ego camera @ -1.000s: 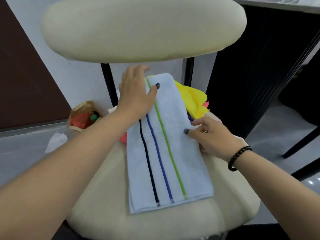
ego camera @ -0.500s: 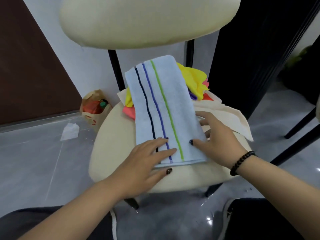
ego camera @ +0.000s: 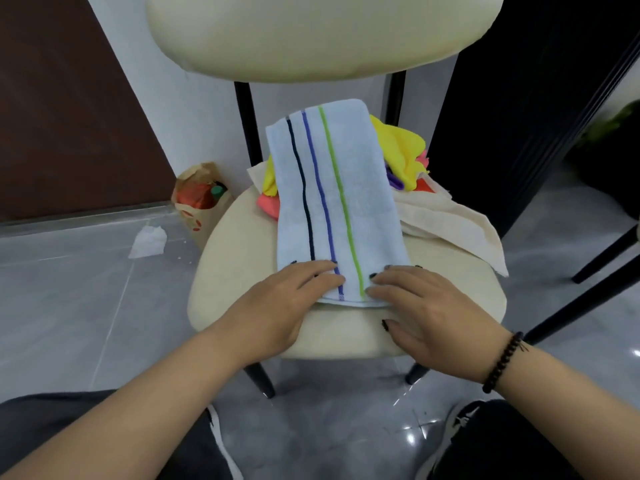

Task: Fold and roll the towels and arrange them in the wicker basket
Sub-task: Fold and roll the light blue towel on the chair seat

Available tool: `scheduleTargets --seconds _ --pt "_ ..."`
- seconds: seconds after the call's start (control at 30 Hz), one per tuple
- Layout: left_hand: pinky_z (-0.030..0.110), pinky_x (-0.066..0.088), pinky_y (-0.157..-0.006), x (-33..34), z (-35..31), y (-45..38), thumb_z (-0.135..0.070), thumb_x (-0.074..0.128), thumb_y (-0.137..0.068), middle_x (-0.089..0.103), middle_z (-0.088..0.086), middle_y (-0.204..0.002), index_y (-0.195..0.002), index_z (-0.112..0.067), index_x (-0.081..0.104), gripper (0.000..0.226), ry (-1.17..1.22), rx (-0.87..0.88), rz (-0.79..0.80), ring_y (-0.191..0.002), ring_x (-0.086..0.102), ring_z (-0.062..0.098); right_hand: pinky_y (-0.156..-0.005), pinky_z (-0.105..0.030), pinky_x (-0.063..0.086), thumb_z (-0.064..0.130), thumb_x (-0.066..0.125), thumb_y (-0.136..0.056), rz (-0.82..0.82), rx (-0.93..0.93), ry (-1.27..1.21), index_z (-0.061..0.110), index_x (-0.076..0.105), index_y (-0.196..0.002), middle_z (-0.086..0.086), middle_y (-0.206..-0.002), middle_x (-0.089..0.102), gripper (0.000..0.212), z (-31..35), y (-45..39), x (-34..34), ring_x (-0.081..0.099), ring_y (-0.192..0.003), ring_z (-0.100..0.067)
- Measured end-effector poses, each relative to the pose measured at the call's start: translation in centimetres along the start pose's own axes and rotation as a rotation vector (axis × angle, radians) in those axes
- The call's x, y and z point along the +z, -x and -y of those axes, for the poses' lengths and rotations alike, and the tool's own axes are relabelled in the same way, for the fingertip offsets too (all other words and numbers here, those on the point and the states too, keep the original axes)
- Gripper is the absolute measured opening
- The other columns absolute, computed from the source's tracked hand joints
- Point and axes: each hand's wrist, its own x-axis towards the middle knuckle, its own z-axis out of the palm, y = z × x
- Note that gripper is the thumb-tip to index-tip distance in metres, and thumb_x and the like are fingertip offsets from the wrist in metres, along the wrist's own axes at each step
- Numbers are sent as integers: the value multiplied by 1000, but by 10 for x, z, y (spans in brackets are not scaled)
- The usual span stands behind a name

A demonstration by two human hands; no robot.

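Neither grip is closed on anything: your left hand (ego camera: 294, 292) and right hand (ego camera: 426, 306) both lie flat, fingers straight, pressing on the near end of the striped towel (ego camera: 332, 202). You hold it this way, it seems, to pin the short edge square against the chair seat (ego camera: 235, 271) before the first turn of the roll, with one hand at each corner so the edge cannot skew. Your right thumb sits off the cloth, on the seat's front edge.

Beyond your fingers the towel runs away from you as a long folded strip, its black, blue and green stripes lengthwise, which suggests the folding is done and rolling comes next. Its far end climbs over a heap of other cloths: a yellow cloth (ego camera: 401, 147), a pink cloth (ego camera: 268, 206) and a cream cloth (ego camera: 450, 220) spilling to the right. That hump may drag the strip sideways as you roll, so keep the pressure even.

Farther off, a paper bag (ego camera: 194, 195) and a crumpled tissue (ego camera: 149, 240) lie on the floor. No wicker basket is in view.
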Motion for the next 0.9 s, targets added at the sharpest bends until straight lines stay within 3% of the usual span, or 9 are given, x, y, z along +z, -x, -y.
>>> scheduleTargets --seconds 0.1,0.17,0.23,0.4,0.5,0.67,0.77,0.9 --pt "25 48 -95 5 -9 1 16 44 -69 44 3 -141 -131 -20 47 72 100 -76 -86 -127 46 16 -98 -34 48 20 68 -77 -7 31 -58 12 62 -120 -5 -124 59 44 0 2 0 49 -120 -19" --pt "11 36 -101 5 -13 1 11 38 -72 51 0 -134 -128 -17 52 64 226 -173 -158 -123 45 -1 -92 -32 52 17 70 -77 6 47 -78 12 61 -121 -4 -125 58 45 4 1 -1 49 -120 -17" --pt "3 31 -96 1 -14 -1 2 36 -77 58 -9 -125 -123 -19 56 55 362 -325 -202 -115 46 -14 -80 -33 58 14 71 -77 2 57 -56 14 60 -123 -2 -124 59 47 7 -1 0 54 -116 -19" --pt "4 35 -93 -6 -5 -4 -6 34 -83 63 -21 -113 -113 -39 52 49 502 -429 -275 -112 53 -10 -46 -32 54 4 68 -75 -89 43 48 18 63 -118 2 -115 64 45 10 -12 6 62 -101 -22" --pt "9 37 -96 -8 1 -1 -4 35 -85 62 -16 -116 -118 -40 53 52 453 -350 -262 -113 53 -5 -47 -34 54 -2 64 -76 -81 -3 60 19 63 -115 1 -110 66 44 6 -13 6 63 -97 -23" --pt "31 46 -99 -4 13 20 -1 32 -90 60 10 -127 -122 -11 67 48 113 -14 -195 -119 56 21 -54 -39 54 8 36 -81 -101 -24 -4 23 51 -96 1 -102 64 26 3 -18 -3 62 -87 -25" --pt "46 46 -100 -4 18 31 -1 38 -91 59 14 -131 -125 -8 66 44 -36 122 -95 -123 56 28 -64 -37 56 10 42 -84 -93 -45 -47 15 61 -89 -1 -104 64 20 1 -17 -6 63 -89 -23" --pt "45 42 -105 -14 21 40 -17 54 -87 56 7 -137 -129 -8 61 44 -46 163 -33 -130 51 20 -80 -28 53 15 50 -87 -106 -44 -136 12 69 -98 -3 -108 63 22 1 -9 -11 62 -97 -15"
